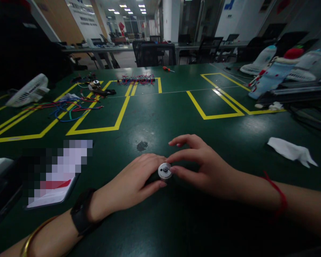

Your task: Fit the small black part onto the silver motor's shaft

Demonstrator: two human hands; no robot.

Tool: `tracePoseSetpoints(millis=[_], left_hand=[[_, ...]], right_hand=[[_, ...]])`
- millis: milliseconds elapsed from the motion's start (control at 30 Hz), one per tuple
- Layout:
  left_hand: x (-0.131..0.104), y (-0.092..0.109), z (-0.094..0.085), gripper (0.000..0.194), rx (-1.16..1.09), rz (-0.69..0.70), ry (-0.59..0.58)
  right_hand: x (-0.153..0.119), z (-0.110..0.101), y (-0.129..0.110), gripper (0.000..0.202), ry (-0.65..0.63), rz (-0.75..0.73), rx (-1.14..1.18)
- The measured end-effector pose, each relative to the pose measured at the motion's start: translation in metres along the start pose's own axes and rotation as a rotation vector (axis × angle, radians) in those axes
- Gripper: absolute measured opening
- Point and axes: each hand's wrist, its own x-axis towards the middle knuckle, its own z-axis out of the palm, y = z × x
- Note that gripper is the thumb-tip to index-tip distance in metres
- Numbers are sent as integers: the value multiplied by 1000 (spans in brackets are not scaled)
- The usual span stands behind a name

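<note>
Left hand (137, 176) narrowly curled around one motor (164, 173), toward the bench's (166, 121) near edge; right hand (210, 167) half-curled, thumb and forefinger at its rim. One screwdriver (166, 69), far edge; one tissue (290, 151), right.

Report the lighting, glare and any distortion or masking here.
Head view: dim overall, with pale glare patches on the green table beyond the left hand and right hand; head view: darkest tabletop below the right hand; head view: coarse pixel blocks mask much of the flat device at left; head view: the white fan looks stretched, probably lens distortion.
</note>
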Motion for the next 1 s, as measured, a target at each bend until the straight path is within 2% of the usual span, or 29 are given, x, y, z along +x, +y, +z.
tracePoseSetpoints(millis=[133,233,367,433,533,667,867,1000], left_hand=[[0,0,1,39,4,3,-2],[1,1,0,33,-1,-9,-9],[0,1,-1,38,-11,-21,-23],[0,1,-1,42,-14,-30,-35],[0,1,-1,43,-18,-42,-47],[0,1,-1,46,-23,-47,-38],[0,1,0,47,-22,-42,-22],[1,1,0,46,-19,-40,-23]], right_hand=[[11,0,-10,12,7,-81,-118],[14,-3,-13,11,53,-106,-76],[6,-12,-4,8,118,-39,16],[-4,-14,7,6,68,25,6],[-20,-11,24,9,-74,90,-14],[-33,-4,34,12,-151,98,-58],[-33,-4,33,12,-183,118,-43],[-33,-7,34,15,-94,195,144]])
